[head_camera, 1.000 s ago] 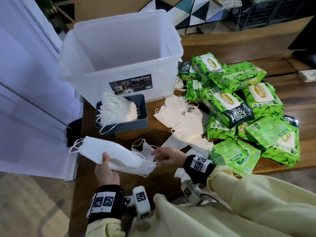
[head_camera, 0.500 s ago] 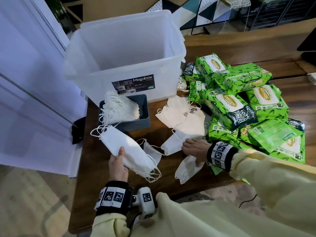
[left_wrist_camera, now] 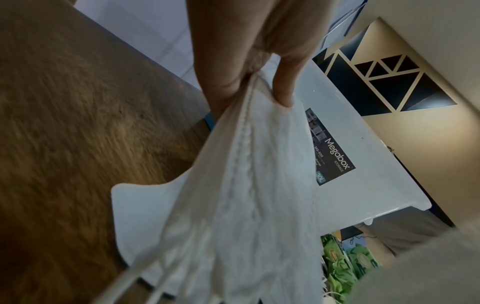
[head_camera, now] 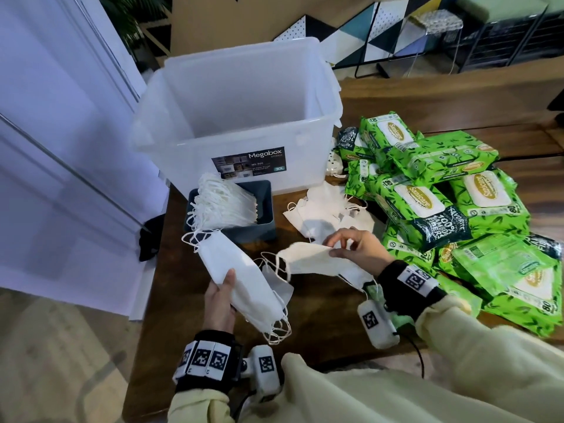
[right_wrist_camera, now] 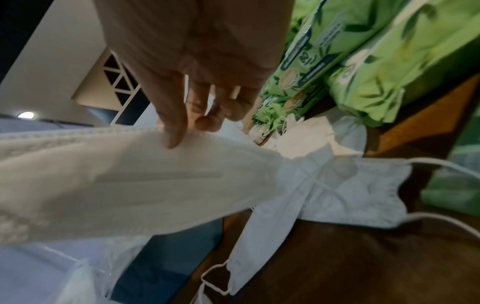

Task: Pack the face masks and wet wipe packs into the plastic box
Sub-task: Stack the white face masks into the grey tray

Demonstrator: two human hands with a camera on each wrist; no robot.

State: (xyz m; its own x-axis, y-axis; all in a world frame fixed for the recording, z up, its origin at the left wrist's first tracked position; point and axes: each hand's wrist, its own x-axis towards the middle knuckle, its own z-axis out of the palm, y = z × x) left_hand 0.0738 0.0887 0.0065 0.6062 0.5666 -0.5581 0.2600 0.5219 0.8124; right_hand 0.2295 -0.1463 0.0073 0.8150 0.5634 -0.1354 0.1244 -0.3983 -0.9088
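My left hand grips a stack of white face masks above the table's near side; the same stack fills the left wrist view. My right hand pinches a single white mask by its upper edge, held level just right of the stack. In the right wrist view thumb and fingers pinch that mask. The clear plastic box stands empty at the back. Loose masks lie before it. Green wet wipe packs are heaped on the right.
A small blue-grey tray holding more masks stands against the box's front. The wooden table ends at the left beside a white wall panel. A black object sits off the table's left edge.
My right hand lifted one mask off the table and brought it left toward the stack. The left hand with its stack has stayed in about the same place.
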